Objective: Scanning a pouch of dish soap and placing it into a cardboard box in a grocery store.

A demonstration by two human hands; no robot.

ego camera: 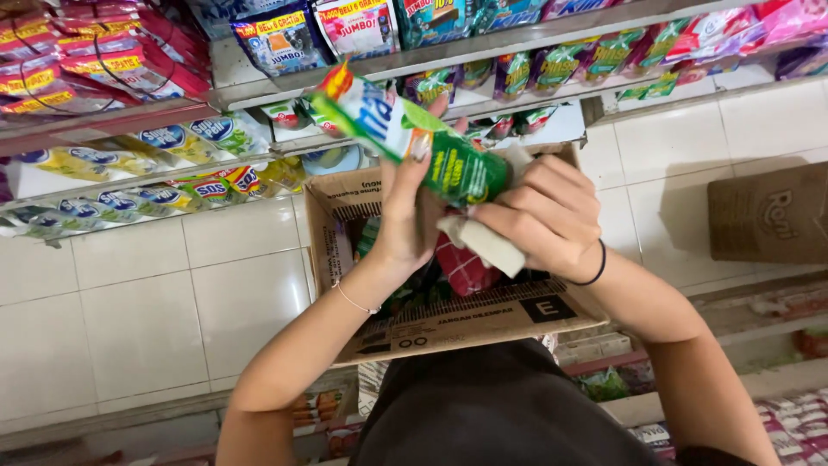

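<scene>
Above an open cardboard box [448, 319] on the white tiled floor [129, 293], the left hand [405, 216] is closed around a green and white refill pouch [405, 138], held tilted with its top toward the shelves [259, 82], while the right hand [543, 216] is clamped on a pale cloth [483, 242] pressed against the pouch's lower end. The step in hand seems to be wiping the pouch; the next move probably needs a firm grip, so the slippery pouch does not fall into the box.
</scene>
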